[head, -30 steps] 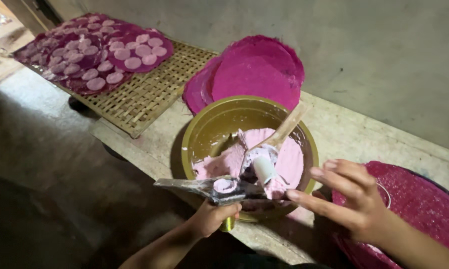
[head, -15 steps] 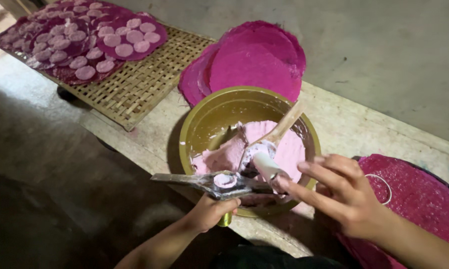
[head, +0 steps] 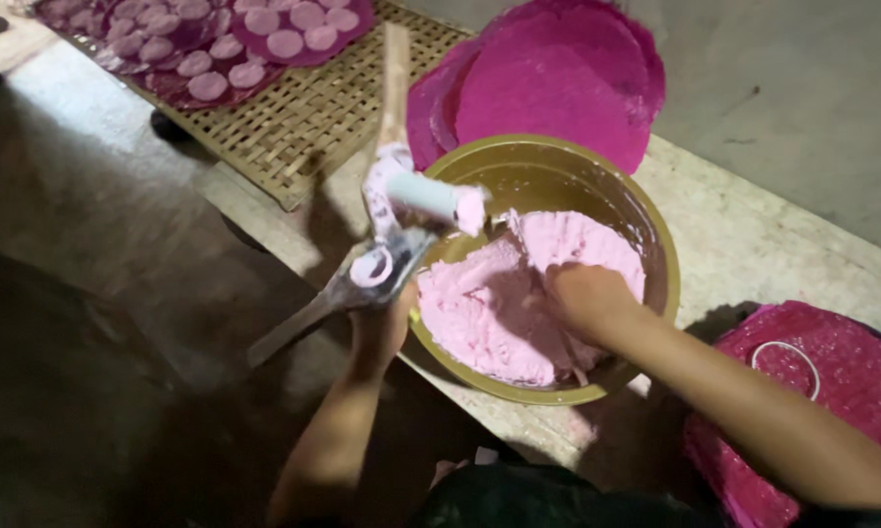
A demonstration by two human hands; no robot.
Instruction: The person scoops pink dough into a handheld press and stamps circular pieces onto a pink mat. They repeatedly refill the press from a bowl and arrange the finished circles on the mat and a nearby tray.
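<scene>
A gold-coloured bowl [head: 661, 256] stands on the stone ledge, half full of pink dough [head: 489, 313]. My right hand [head: 585, 296] is pressed down into the dough, its fingers curled into it and partly hidden. To the left of the bowl, my left hand [head: 382, 328] grips a dough-smeared press tool [head: 374, 266]. The tool has a flat blade, a small ring, a white cylinder [head: 429, 196] and a wooden handle [head: 394, 78] pointing up.
A woven bamboo tray [head: 303, 117] at the top left carries dark pink sheets covered with several round pink discs [head: 264, 44]. Stacked magenta round sheets [head: 558, 88] lie behind the bowl. Another magenta sheet [head: 851, 391] with a thin ring [head: 787, 357] lies at the right. Dark floor lies below the ledge.
My left hand has lifted the press tool off the bowl's front rim and swung it to the bowl's left. My right hand has dropped from above the rim into the dough.
</scene>
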